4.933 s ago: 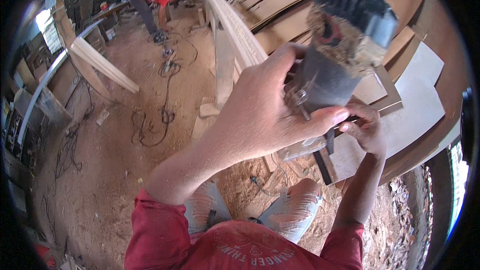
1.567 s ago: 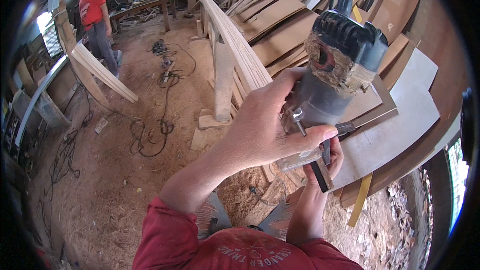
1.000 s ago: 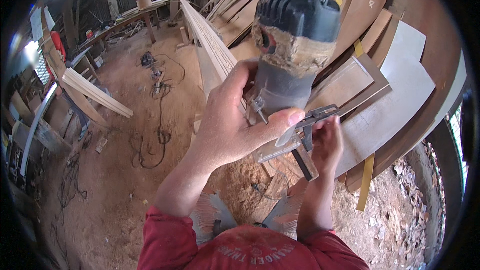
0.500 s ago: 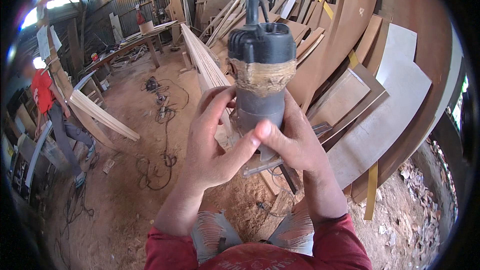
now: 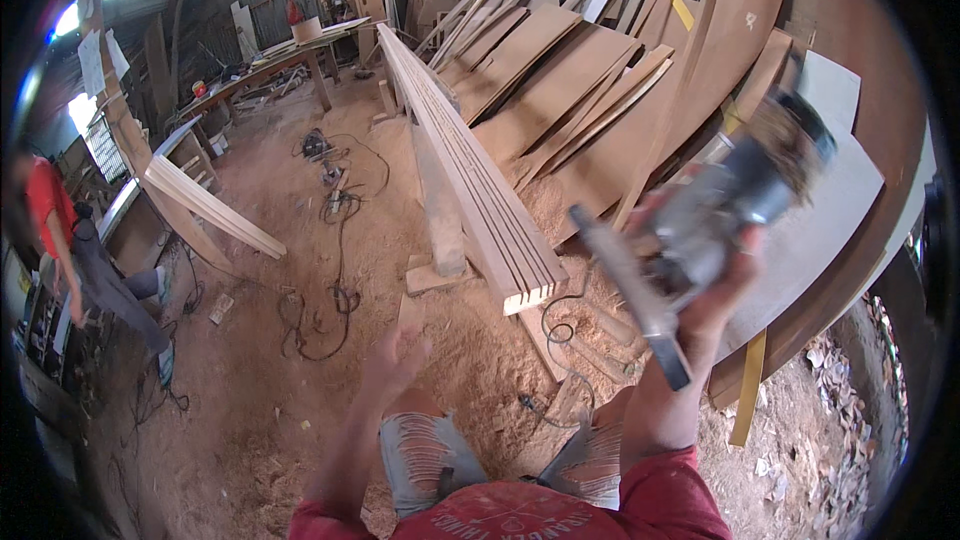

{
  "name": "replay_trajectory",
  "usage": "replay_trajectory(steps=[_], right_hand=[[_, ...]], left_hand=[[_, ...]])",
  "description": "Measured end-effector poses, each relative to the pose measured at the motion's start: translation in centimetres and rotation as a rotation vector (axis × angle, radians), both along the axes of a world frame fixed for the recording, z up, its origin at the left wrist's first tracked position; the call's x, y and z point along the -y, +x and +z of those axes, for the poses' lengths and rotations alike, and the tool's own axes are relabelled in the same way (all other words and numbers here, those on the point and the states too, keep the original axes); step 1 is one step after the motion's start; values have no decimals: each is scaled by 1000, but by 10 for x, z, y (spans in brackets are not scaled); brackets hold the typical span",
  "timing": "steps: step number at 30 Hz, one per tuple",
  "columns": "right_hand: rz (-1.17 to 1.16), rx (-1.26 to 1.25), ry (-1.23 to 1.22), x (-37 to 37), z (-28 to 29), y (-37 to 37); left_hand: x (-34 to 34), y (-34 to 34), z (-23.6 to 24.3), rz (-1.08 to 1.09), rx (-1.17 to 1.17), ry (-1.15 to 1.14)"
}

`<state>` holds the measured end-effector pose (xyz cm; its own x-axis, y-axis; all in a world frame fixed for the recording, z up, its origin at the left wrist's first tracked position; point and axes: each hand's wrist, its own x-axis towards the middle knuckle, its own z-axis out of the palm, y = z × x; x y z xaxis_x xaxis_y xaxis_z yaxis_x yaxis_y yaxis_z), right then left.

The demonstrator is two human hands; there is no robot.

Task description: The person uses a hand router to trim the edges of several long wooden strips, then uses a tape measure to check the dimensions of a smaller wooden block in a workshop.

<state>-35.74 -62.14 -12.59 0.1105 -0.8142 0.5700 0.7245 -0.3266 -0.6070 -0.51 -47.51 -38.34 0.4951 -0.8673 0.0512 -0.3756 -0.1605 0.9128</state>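
A handheld trim router [image 5: 705,215], with a grey body, a black top and a brown wrapped band, is tilted on its side at the right. My right hand [image 5: 735,275] is closed around its body, and its flat base faces left and down. Motion blurs the router and the hand. My left hand [image 5: 398,360] is apart from it, over the dusty floor in front of my left knee. It is blurred too, with nothing visible in it and the fingers looking loosely apart. Between the hands, a bundle of long grooved wooden boards [image 5: 470,175] rests on a wooden support [image 5: 440,225].
Brown panels [image 5: 560,60] and a pale sheet [image 5: 800,210] lean at the right. Dark cables [image 5: 335,310] trail over the sawdust-covered floor. Another cord [image 5: 560,333] lies near the boards' end. A person in a red shirt [image 5: 50,205] is at the far left. A workbench [image 5: 270,65] stands behind.
My left hand has let go of the router and dropped lower. My right hand has swung the router to the right and tipped it over, uncovering the boards. The person at the left has shifted.
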Motion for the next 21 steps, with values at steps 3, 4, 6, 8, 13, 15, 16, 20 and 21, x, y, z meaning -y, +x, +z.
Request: replay_trajectory(steps=[3,4,6,8,13,15,16,20,21], right_hand=[[0,253,-7,29,-31,-37],[-45,310,42,35,-44,-44],[-35,314,134,57,-98,-58],[2,326,236,70,-159,-66],[3,190,673,71,-304,-65],[63,82,910,58,-307,-48],[10,-10,941,62,-316,-47],[105,-60,987,70,-303,-44],[114,-114,998,68,-296,-44]], left_hand=[[-41,5,-87,-158,354,354],[-56,-2,-97,-171,312,555],[-91,-21,-126,-165,474,601],[-101,-27,-135,-165,632,649],[-120,-30,-96,-196,717,595],[-148,-31,-83,-141,755,687],[-155,-32,-73,-99,797,727],[-184,-24,-23,-129,759,799],[-191,-26,-11,-153,693,778]])
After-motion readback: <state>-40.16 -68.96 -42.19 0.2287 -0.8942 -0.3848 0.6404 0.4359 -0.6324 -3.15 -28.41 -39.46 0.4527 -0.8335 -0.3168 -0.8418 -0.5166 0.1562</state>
